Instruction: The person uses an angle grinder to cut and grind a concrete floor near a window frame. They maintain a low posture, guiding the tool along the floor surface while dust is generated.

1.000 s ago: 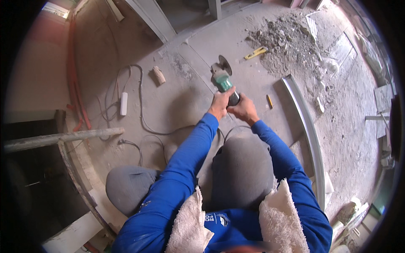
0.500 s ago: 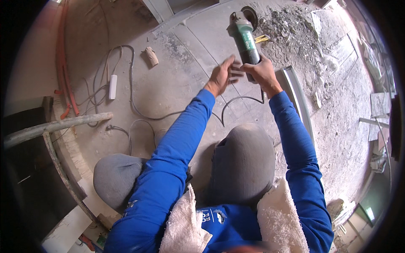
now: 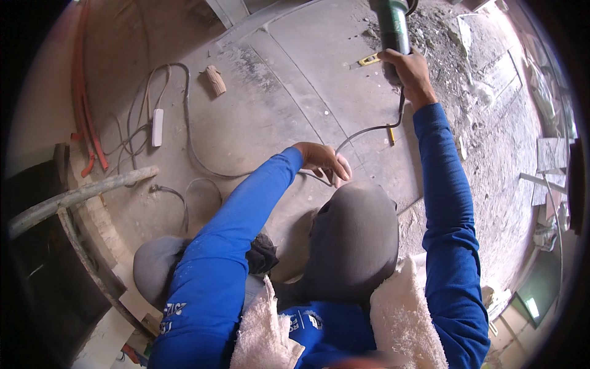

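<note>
My right hand is wrapped round the dark handle end of a green angle grinder, lifted off at the upper edge; its head and disc are mostly out of view. A dark power cable hangs from the grinder's rear and loops back over the floor. Just beyond my right knee, my left hand reaches down with bent fingers closed at this cable's loop; the grip is partly hidden. A yellow utility knife lies near the grinder, and a yellow pencil lies below it.
Rubble and dust cover the floor at the right. At the left are a white power strip with tangled cords, a ribbed tan piece, orange straps and a metal pipe. A towel hangs at my chest.
My right hand has carried the grinder forward and to the right. My left hand has moved from beside the grinder down toward my knee, to the cable. The pencil has come into sight.
</note>
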The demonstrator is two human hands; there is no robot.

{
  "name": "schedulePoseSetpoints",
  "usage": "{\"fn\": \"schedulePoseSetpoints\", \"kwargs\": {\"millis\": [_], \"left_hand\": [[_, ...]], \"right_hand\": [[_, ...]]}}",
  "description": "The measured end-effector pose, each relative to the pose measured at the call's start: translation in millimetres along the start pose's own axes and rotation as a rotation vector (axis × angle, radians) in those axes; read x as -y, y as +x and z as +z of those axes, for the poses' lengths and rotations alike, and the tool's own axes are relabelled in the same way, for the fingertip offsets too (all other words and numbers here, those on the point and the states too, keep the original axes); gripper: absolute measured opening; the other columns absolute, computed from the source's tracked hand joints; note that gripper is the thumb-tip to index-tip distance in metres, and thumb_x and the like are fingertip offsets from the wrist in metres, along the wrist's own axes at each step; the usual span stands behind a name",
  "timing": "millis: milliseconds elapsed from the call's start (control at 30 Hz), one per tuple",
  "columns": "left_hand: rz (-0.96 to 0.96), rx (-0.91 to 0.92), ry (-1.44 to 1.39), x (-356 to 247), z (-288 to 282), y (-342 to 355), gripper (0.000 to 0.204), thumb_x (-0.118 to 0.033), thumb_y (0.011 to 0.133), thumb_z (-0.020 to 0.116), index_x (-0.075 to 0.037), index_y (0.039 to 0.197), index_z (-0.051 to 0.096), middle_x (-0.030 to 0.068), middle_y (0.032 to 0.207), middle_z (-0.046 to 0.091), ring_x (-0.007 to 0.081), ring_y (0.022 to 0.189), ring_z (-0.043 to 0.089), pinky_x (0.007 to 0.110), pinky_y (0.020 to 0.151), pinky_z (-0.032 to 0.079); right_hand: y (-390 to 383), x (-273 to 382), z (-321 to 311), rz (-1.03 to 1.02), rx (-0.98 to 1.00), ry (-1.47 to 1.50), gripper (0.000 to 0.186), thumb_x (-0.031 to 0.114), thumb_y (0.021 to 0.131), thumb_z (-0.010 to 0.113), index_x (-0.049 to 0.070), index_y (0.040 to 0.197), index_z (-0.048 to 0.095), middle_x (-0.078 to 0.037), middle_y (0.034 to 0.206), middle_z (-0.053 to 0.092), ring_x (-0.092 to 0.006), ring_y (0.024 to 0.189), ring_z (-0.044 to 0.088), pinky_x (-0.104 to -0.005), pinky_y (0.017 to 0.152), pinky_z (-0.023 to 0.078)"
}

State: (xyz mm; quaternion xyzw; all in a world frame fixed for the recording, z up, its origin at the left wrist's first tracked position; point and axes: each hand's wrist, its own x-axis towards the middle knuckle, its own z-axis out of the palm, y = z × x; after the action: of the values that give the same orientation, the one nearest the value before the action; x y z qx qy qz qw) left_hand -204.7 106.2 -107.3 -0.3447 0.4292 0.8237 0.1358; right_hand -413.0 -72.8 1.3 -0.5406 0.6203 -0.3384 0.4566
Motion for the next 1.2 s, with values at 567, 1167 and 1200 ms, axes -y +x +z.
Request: {"fn": "schedulePoseSetpoints", "kwargs": {"millis": [567, 1167, 1200], "left_hand": [[-0.034, -0.607, -0.023, 20.8, -80.9, -263.0, 0.022, -0.004, 0.089, 0.065, 0.004, 0.110, 0.065, 0.0062, 0.086, 0.067, 0.0146, 0.071, 0.070, 0.028, 0.073, 0.057], [0.163, -0.622, -0.496, 156.7, 34.6, -306.9, 0.041, -0.005, 0.088, 0.071, 0.001, 0.127, 0.059, 0.0009, 0.082, 0.064, 0.0078, 0.063, 0.061, 0.025, 0.058, 0.050], [0.172, -0.634, -0.504, 162.2, 41.5, -302.8, 0.039, -0.003, 0.087, 0.072, 0.001, 0.124, 0.061, 0.0009, 0.081, 0.064, 0.0084, 0.063, 0.061, 0.025, 0.058, 0.050]], "right_hand": [[-8.4, 23.4, 28.7, 0.175, 0.000, 0.210, 0.037, 0.015, 0.075, 0.083, 0.002, 0.101, 0.060, -0.005, 0.076, 0.062, -0.0152, 0.054, 0.059, -0.0311, 0.047, 0.047], [-102.6, 59.8, 67.7, 0.480, 0.003, 0.190, 0.034, 0.016, 0.076, 0.082, 0.001, 0.100, 0.063, -0.006, 0.078, 0.062, -0.0159, 0.059, 0.059, -0.0328, 0.052, 0.050], [-106.1, 58.2, 68.5, 0.500, 0.004, 0.196, 0.035, 0.017, 0.075, 0.082, 0.001, 0.100, 0.063, -0.006, 0.079, 0.062, -0.0154, 0.060, 0.059, -0.0326, 0.052, 0.050]]}}
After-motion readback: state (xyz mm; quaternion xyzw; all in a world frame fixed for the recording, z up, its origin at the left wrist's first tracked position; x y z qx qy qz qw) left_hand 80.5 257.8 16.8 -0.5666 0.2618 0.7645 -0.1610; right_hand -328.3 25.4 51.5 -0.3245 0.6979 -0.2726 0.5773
